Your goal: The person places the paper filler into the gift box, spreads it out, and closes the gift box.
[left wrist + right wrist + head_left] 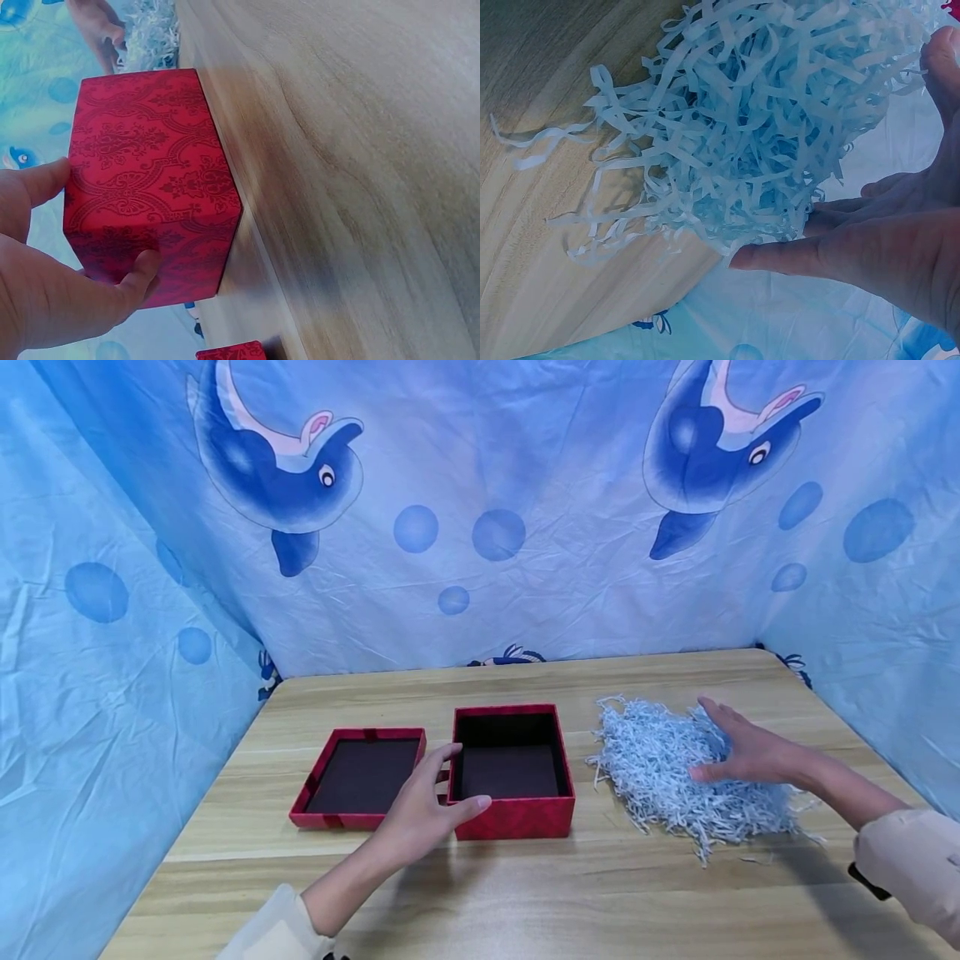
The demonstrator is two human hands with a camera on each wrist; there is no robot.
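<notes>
Left hand (423, 810): fingers and thumb parted wide around the near left corner of the box; nothing is clasped, and how firmly the box is touched cannot be told.

Red box (517, 818): patterned, open-topped, dark-lined; upright, at the left hand's fingertips.

Lid (315, 821): dark inside uppermost; laid to the left of the left hand.

Right hand (750, 756): thumb and fingers spread wide at the right side of the paper; nothing is clasped.

Shredded paper (660, 768): pale blue, loosely heaped; before and beneath the right hand, with stray strands nearer the person.

Handling note, by judgement: the heap is best scooped from low down, fingers slid under it and drawn together gently, since loose strands may easily be shed. The box is best steadied lightly by the left hand, its opening kept unobstructed.
</notes>
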